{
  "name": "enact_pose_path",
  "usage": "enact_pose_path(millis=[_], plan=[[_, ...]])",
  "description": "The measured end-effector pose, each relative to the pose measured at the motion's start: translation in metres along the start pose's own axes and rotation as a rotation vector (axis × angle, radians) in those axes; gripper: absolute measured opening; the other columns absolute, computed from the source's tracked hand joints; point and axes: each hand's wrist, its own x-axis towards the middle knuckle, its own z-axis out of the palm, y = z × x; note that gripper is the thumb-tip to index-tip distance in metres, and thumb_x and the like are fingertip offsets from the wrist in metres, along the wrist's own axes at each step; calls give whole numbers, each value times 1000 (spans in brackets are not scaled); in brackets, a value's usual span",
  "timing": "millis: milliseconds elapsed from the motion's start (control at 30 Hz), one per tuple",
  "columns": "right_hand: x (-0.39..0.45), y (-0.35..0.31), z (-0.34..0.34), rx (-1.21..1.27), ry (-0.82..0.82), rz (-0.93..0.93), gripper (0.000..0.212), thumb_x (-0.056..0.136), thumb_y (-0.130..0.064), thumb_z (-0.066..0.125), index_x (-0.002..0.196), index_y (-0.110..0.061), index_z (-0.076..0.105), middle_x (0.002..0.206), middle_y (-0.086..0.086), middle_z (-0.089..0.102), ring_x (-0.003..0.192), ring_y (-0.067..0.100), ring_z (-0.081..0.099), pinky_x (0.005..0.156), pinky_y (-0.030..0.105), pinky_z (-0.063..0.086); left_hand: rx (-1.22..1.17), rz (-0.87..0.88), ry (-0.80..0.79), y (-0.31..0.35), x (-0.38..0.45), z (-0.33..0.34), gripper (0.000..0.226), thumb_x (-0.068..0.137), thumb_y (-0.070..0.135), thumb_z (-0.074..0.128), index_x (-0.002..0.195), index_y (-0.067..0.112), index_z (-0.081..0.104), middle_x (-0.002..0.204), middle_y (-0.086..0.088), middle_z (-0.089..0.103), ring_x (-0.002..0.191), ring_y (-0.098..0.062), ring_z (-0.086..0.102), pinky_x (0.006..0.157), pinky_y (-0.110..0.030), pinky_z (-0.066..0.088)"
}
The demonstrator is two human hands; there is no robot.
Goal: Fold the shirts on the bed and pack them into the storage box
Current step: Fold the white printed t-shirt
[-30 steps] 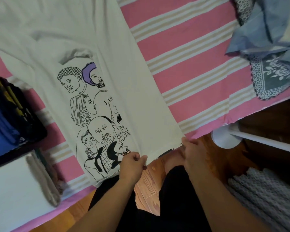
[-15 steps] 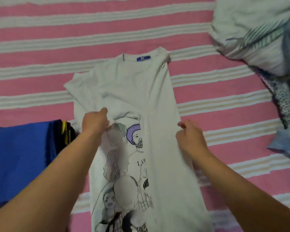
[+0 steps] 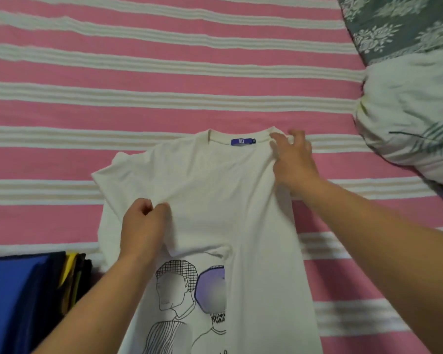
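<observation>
A white T-shirt [image 3: 215,190] with black line-drawn faces and a blue neck label lies spread on the pink-and-white striped bed [image 3: 138,80], collar away from me, its right side folded inward. My left hand [image 3: 143,226] pinches a fold of the shirt near the left sleeve. At the right shoulder beside the collar, my right hand [image 3: 292,159] presses on the cloth with fingers curled into it. The storage box [image 3: 13,302] at the lower left holds folded blue, black and yellow clothes.
A crumpled pale shirt with green stripes [image 3: 409,116] lies at the right edge of the bed. Behind it sits a grey floral pillow [image 3: 399,24].
The view rose from the bed's edge to the shirt's top. Both hands left the hem and moved up: the left to the sleeve fold, the right up to the collar shoulder.
</observation>
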Motion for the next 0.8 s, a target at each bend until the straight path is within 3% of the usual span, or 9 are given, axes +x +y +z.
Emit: enact_pose_path(millis=[133, 200, 267, 333, 433, 533, 633, 733, 800], plan=[[54, -9, -6, -106, -112, 46, 38, 91, -4, 50, 120, -21, 64, 155, 7, 26, 141, 32, 20, 115, 40, 25, -184, -39, -44, -10, 2, -3, 18, 94, 18, 60, 84, 15, 46, 73, -7, 41, 70, -20, 39, 57, -30, 37], [68, -13, -3, -126, -91, 2, 23, 94, -8, 50, 104, -23, 64, 152, 7, 33, 139, 32, 24, 115, 39, 24, -151, 52, -15, -11, -3, -4, 16, 100, 26, 58, 91, 17, 49, 69, -5, 53, 64, -17, 49, 61, -34, 39], [74, -14, 5, -137, -22, -62, 20, 95, -8, 51, 105, -23, 61, 150, 8, 36, 138, 32, 27, 114, 41, 27, -117, 136, -4, -9, -8, -3, 11, 103, 30, 54, 100, 20, 50, 71, 1, 64, 63, -13, 57, 63, -34, 44], [65, -18, 14, -132, 104, -78, 30, 93, -9, 52, 121, -17, 57, 152, 11, 35, 138, 33, 28, 114, 45, 30, -73, 111, -30, -12, -7, 2, 18, 102, 32, 54, 117, 22, 49, 90, 3, 72, 77, -9, 67, 76, -36, 53], [8, -24, 33, -68, 336, -149, 42, 91, -10, 52, 134, -10, 52, 151, 14, 36, 137, 34, 31, 112, 47, 31, -181, -29, -142, -21, 6, 3, 56, 94, 22, 59, 146, 25, 37, 132, 5, 66, 114, -11, 67, 102, -46, 52], [-73, -28, 57, -5, 199, -227, 47, 99, -28, 47, 144, -12, 44, 158, 12, 28, 147, 32, 19, 121, 48, 19, -31, 95, -238, -21, 7, -7, 83, 94, 2, 46, 151, 58, 23, 157, 14, 42, 139, -7, 47, 116, -42, 38], [-133, -34, 81, -65, 39, -338, 63, 99, -49, 39, 152, -14, 36, 164, 11, 21, 153, 30, 10, 124, 48, 14, 227, 213, -357, -12, 4, -15, 88, 91, -10, 41, 144, 59, 37, 149, 23, 44, 138, 2, 39, 114, -20, 34], [-172, -47, 103, -137, -47, -521, 73, 88, -51, 56, 147, -10, 44, 149, 11, 39, 138, 33, 35, 117, 46, 29, 262, 161, -407, -11, 14, -23, 75, 80, 1, 53, 140, 45, 55, 144, 11, 55, 134, -9, 50, 117, -36, 37], [-183, -50, 117, -134, -40, -569, 70, 81, -46, 64, 139, -9, 52, 131, 7, 49, 118, 30, 49, 102, 45, 44, 194, 118, -372, -3, 22, -27, 59, 86, 11, 65, 137, 40, 60, 135, 5, 63, 119, -8, 60, 109, -32, 45]])
